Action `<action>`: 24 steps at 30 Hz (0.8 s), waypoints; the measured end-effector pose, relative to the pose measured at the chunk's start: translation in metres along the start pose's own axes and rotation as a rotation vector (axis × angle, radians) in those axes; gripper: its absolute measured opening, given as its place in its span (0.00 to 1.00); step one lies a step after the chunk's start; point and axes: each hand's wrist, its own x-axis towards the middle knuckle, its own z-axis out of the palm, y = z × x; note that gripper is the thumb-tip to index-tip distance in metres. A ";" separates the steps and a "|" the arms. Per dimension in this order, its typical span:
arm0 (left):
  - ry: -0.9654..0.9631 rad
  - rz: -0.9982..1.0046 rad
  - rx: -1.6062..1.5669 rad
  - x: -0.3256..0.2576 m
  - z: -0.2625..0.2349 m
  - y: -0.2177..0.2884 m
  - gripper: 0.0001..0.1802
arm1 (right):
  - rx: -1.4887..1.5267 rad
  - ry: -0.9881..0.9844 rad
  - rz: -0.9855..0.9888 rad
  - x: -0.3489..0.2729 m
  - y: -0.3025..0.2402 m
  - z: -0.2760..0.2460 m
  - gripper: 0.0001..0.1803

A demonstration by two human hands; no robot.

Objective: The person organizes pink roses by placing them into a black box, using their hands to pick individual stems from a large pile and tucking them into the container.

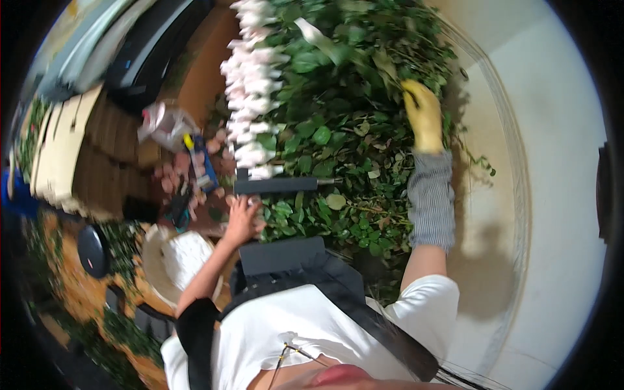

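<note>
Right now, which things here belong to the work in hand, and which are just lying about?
Seemingly part of the work:
leafy green stems, at the gloved right hand
pale bundles lined up beside the leaves
dark bar, just beyond the left hand

Apparently just lying about:
cardboard stack
plastic bag
round black object

The gloved right hand [422, 112] is blurred, its grip unclear; the upper edge cuts off foliage [322, 135] and white wraps [252, 84].
</note>
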 end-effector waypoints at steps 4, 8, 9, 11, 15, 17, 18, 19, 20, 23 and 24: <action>0.075 0.068 -0.068 -0.002 0.006 -0.004 0.37 | 0.123 -0.298 0.064 -0.074 -0.064 -0.043 0.20; 0.086 0.069 -0.112 -0.001 0.003 -0.002 0.33 | -0.063 -0.500 -0.081 -0.161 -0.131 -0.011 0.10; 0.035 0.063 -0.098 -0.001 0.001 -0.001 0.32 | -0.121 -0.447 -0.140 -0.181 -0.141 0.002 0.10; 0.005 0.048 -0.110 0.000 -0.003 0.001 0.30 | -0.187 -0.527 0.107 -0.218 -0.158 0.026 0.10; 0.008 0.019 -0.170 -0.002 -0.007 0.004 0.32 | -0.269 -0.343 0.273 -0.258 -0.173 0.051 0.09; 0.051 0.041 -0.202 -0.002 -0.008 0.004 0.33 | -0.140 -0.510 0.307 -0.259 -0.177 0.053 0.10; 0.064 0.042 -0.220 -0.002 -0.008 0.004 0.34 | -0.093 -0.605 0.360 -0.257 -0.177 0.052 0.10; 0.026 0.043 -0.218 -0.002 -0.008 0.004 0.35 | -0.090 -0.683 0.329 -0.256 -0.177 0.052 0.10; 0.051 0.062 -0.223 -0.004 -0.008 0.004 0.35 | -0.155 -0.638 0.319 -0.256 -0.177 0.052 0.11; 0.039 0.066 -0.196 -0.004 -0.008 0.004 0.33 | -0.242 -0.569 0.209 -0.263 -0.172 0.061 0.12; 0.018 0.050 -0.185 -0.003 -0.008 0.003 0.33 | -0.242 -0.513 0.236 -0.268 -0.169 0.067 0.13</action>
